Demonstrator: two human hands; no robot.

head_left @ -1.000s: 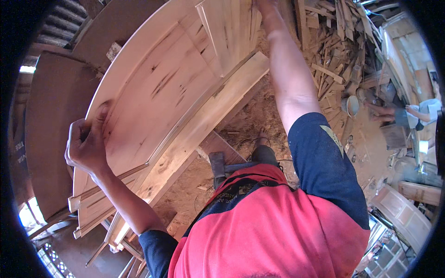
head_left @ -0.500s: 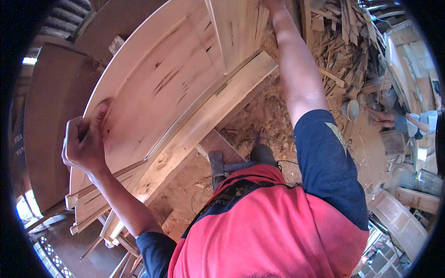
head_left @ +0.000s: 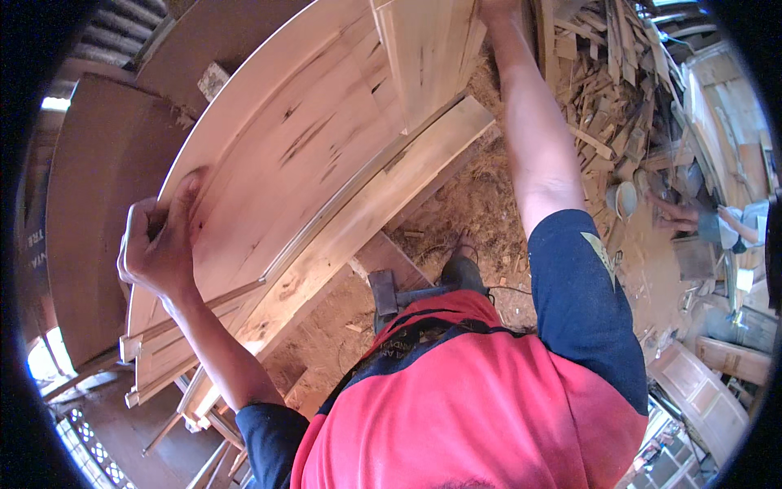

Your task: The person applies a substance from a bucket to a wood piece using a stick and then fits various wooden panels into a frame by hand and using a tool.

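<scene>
A broad pale wooden panel [head_left: 252, 200] with dark streaks stands at the left, its long outer edge curved by the lens. My left hand [head_left: 159, 248] is closed on that outer edge, thumb on the streaked face and fingers wrapped behind. Across the panel's far part stands a second smooth wooden piece [head_left: 428, 65]. At its right side, by the top rim of the picture, is my right hand [head_left: 498, 11]; its fingers are hidden or cut off. Under the panel's lower edge runs a thick wooden beam [head_left: 326, 281].
Scrap wood [head_left: 607, 98] lies heaped at the far right, with a pale bucket [head_left: 624, 198] nearby. Another person [head_left: 733, 226] is at the right rim. Panelled doors [head_left: 702, 387] lean at lower right. A dark blocky object [head_left: 383, 292] sits close before me. Brown sheets [head_left: 106, 212] stand at left.
The whole scene has shifted slightly right and a little down in the picture. Both hands keep their places at the wood.
</scene>
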